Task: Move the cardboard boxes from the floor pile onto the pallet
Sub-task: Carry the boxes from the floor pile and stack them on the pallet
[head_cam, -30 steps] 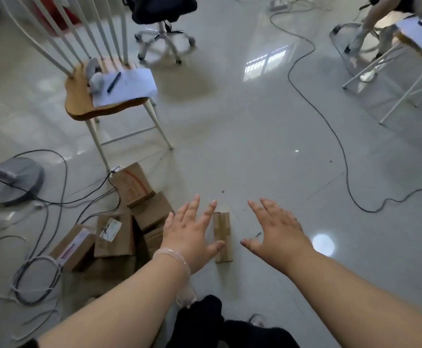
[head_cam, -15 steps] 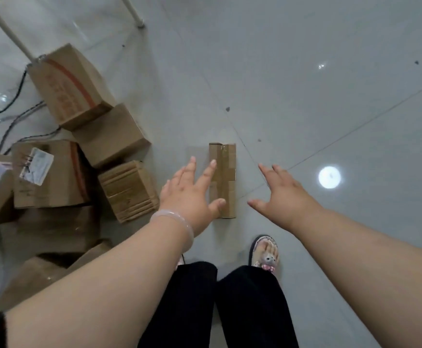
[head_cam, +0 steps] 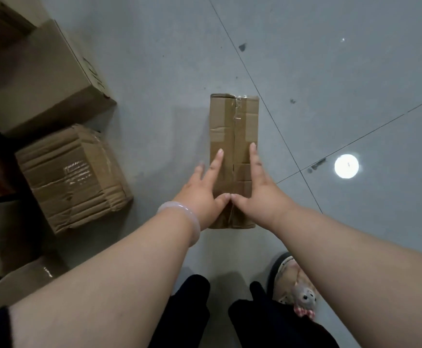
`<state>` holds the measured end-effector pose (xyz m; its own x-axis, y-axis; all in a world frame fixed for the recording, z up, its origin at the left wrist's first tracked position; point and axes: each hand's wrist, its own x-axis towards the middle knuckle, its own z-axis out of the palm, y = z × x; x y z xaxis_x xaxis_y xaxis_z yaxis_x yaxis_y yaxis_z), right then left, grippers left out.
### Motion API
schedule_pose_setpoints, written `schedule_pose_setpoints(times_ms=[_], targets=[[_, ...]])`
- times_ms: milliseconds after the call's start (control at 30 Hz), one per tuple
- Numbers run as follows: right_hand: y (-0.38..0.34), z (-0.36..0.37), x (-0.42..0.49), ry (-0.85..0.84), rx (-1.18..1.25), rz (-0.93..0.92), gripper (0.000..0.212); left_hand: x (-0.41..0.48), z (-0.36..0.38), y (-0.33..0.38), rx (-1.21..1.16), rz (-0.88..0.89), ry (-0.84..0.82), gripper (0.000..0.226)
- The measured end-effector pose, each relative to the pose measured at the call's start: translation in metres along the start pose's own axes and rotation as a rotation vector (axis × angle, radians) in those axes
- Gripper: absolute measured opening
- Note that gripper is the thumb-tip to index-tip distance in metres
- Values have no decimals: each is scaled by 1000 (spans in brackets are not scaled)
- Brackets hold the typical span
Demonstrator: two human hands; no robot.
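Note:
A long narrow cardboard box [head_cam: 233,126] with a taped seam lies flat on the grey tiled floor in front of me. Both my hands clasp its near end. My left hand [head_cam: 202,194] has its forefinger on the top and its other fingers down the left side. My right hand [head_cam: 261,192] lies along the right edge. The two thumbs meet on the seam. The box rests on the floor. The floor pile is to the left: a plain large box [head_cam: 41,79] and a crumpled taped box [head_cam: 74,177]. No pallet is in view.
More cardboard [head_cam: 16,285] lies at the lower left, partly under my left forearm. My legs in black trousers and my slippered foot [head_cam: 295,285] stand just behind the narrow box. A bright lamp reflection [head_cam: 346,166] marks the bare tiles to the right.
I have bent down much closer to the floor. Both hands moved from hovering apart beside the narrow box to closing in on its near end, thumbs now touching.

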<state>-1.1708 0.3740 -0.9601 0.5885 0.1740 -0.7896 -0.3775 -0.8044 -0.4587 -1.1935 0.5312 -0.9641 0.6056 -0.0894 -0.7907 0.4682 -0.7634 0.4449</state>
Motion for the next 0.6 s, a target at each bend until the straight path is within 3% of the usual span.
schedule_pose_setpoints(times_ms=[300, 600], targets=[[-27, -27, -33, 148, 142, -89, 102, -32, -36, 35, -70, 64, 105, 91], [-148, -189, -154, 323, 180, -218, 100, -139, -182, 191, 3, 211, 274, 95]])
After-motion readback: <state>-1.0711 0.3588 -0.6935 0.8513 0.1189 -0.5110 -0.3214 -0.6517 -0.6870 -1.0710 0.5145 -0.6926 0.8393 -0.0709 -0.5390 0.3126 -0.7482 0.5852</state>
